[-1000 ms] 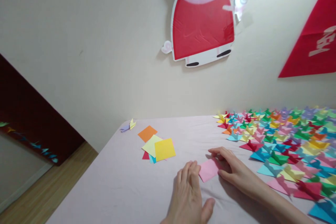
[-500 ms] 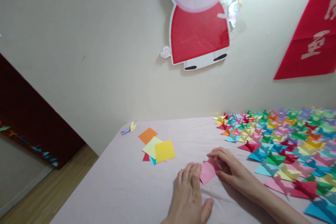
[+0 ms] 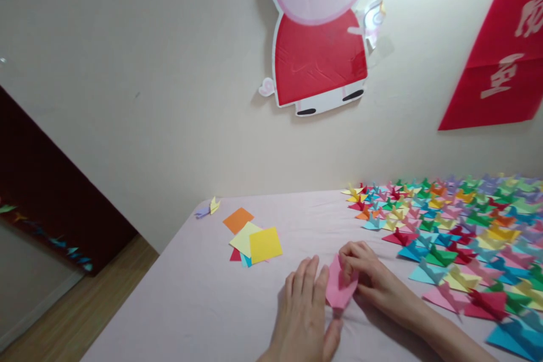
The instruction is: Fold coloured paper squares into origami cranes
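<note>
A pink sheet of origami paper (image 3: pixel 338 293) lies between my hands near the front of the table, with part of it lifted and bent. My right hand (image 3: pixel 367 271) pinches its upper right part, fingers curled in and partly hiding the paper. On the left side, my left hand (image 3: pixel 303 305) rests flat with its fingers stretched out, the index fingertip beside the paper's left edge. Its thumb sits just below the paper's lower corner.
Loose square sheets lie left of my hands, a yellow sheet (image 3: pixel 266 245) on top and an orange sheet (image 3: pixel 238 220) behind. Rows of folded paper cranes (image 3: pixel 460 249) cover the right side. Two small folded pieces (image 3: pixel 208 208) sit at the back left corner, by the wall.
My right hand has closed from a loose reach into a pinch, and the pink paper has been raised and bent. My left hand has barely moved.
</note>
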Available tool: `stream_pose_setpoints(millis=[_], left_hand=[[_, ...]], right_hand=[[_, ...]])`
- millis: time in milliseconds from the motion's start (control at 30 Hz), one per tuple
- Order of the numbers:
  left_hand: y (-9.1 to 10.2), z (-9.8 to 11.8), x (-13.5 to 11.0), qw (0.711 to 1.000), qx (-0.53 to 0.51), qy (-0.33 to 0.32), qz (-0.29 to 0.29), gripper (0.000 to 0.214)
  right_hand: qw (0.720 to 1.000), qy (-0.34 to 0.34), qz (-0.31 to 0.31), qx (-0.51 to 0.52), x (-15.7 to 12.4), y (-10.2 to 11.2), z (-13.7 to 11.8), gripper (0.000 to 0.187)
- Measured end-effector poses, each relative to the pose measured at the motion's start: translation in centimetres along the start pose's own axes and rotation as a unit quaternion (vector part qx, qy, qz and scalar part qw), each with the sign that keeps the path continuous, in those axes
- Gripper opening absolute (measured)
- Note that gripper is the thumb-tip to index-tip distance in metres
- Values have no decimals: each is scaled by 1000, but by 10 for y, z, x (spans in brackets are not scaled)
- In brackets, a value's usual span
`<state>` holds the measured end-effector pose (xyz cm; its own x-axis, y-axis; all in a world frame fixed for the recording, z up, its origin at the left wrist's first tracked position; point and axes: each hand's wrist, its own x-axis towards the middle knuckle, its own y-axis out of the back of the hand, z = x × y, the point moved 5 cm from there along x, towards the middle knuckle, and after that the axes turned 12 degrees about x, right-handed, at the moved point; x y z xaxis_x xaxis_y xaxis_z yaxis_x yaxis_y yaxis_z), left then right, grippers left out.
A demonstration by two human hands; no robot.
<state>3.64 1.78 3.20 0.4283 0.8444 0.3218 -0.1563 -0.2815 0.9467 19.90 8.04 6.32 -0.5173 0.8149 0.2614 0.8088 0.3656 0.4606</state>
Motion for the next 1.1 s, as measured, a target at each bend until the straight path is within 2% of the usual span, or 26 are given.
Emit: stream_pose_setpoints(millis=[133, 233, 400, 533, 600, 733, 867, 933, 1000, 1100], left_hand=[[10, 3, 3, 995, 57, -61, 50, 70], [16, 7, 6, 990, 90, -78, 76, 66], [12, 7, 8, 991, 65, -90, 70, 49], [5, 4, 10, 994, 32, -85, 54, 43], [5, 4, 11, 994, 31, -85, 55, 43], [9, 5, 13, 994, 31, -85, 60, 42], [14, 5, 19, 997, 5, -70, 38, 32], [17, 5, 23, 998, -5, -62, 30, 21], [21, 5, 29, 998, -12, -54, 32, 9], [25, 2, 38, 999, -30, -24, 30, 4]], right_hand=[[999, 25, 14, -18, 1, 1, -1, 18], [998, 31, 31, -47, 2, 3, 3, 19], [993, 51, 42, -97, 1, 1, 9, 22], [978, 56, 73, -184, 2, 5, 14, 26], [970, 48, 66, -229, 3, 7, 12, 26], [954, 42, 0, -297, -1, 1, 1, 24], [957, 62, -54, -277, -16, -7, -15, 32], [964, 49, -62, -253, -23, -7, -18, 24], [972, 23, -55, -226, -25, -5, -17, 11], [983, -20, -15, -181, -20, 0, -8, 26]])
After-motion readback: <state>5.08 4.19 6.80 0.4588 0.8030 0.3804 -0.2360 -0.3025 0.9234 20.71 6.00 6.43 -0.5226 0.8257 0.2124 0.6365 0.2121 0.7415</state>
